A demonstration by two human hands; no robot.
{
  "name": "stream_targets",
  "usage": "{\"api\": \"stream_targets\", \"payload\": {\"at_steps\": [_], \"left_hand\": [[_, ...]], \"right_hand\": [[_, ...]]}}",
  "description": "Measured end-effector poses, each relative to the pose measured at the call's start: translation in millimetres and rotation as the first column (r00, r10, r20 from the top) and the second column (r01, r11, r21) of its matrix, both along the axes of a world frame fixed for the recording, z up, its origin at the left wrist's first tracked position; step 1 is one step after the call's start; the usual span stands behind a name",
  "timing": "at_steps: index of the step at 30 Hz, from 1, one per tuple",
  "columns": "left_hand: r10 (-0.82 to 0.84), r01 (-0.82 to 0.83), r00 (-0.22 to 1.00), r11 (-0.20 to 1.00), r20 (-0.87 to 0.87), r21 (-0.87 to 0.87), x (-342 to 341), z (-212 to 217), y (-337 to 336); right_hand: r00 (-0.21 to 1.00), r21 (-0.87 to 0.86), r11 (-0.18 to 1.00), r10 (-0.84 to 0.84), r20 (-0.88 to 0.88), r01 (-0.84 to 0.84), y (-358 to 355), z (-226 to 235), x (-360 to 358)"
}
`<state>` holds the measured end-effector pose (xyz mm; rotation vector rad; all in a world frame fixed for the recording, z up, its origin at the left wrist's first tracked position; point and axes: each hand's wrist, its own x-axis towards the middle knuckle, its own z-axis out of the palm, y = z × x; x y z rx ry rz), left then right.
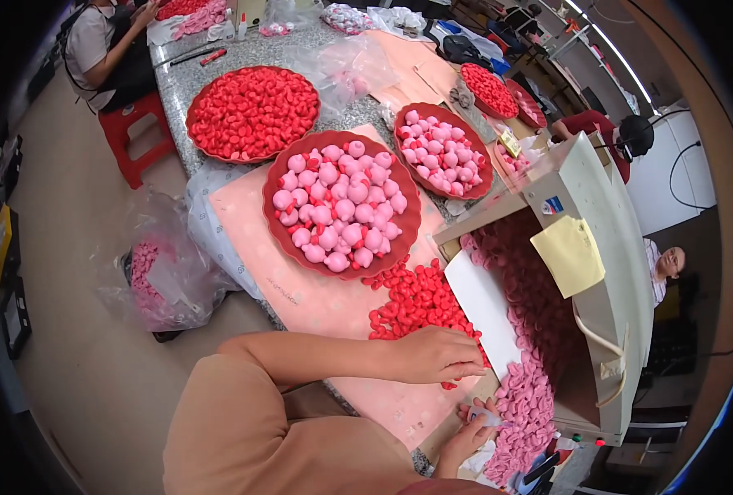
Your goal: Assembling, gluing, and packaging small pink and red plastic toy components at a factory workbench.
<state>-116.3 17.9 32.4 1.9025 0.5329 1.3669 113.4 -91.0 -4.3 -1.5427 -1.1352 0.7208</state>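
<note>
The right hand (463, 439) held a small translucent bottle (485, 416) beside heaped pink pieces (525, 400). The left hand (436, 355) was over loose red pieces (416, 303), whether gripping any I cannot tell; beyond, on the desk (171, 82), sat a red tray (415, 227) of pink balls (346, 209).

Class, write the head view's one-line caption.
Left hand over small red pieces, right hand holding a translucent bottle beside pink pieces.
</note>
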Motion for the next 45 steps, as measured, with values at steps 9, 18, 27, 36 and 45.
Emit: {"api": "stream_targets", "payload": {"at_steps": [9, 18, 27, 36, 45], "left_hand": [[0.14, -0.165, 0.979, 0.972, 0.149, 0.169, -12.6, 4.7, -4.2], [0.079, -0.101, 0.984, 0.986, 0.16, 0.134, -17.3, 7.0, -1.7], [0.128, -0.132, 0.991, 0.984, 0.04, 0.118, -11.9, -4.3, 3.9], [0.25, -0.228, 0.963, 0.955, -0.099, 0.192, -10.2, -7.5, 12.8], [0.277, -0.29, 0.935, 0.957, -0.22, -0.029, -7.0, -9.6, 40.7]], "right_hand": [[0.999, -0.037, 0.998, -0.046, 0.016, 0.047, 1.3, -13.9, -9.8], [0.975, -0.072, 0.99, -0.102, 0.196, 0.118, 2.1, -13.1, -12.4], [0.989, -0.118, 0.991, -0.052, 0.137, 0.069, 0.9, -8.7, -11.8], [1.0, -0.065, 0.998, -0.011, 0.029, 0.013, -3.7, -12.8, -5.9], [0.994, -0.048, 0.993, 0.104, -0.037, -0.106, 5.0, -13.7, 7.5]]}}
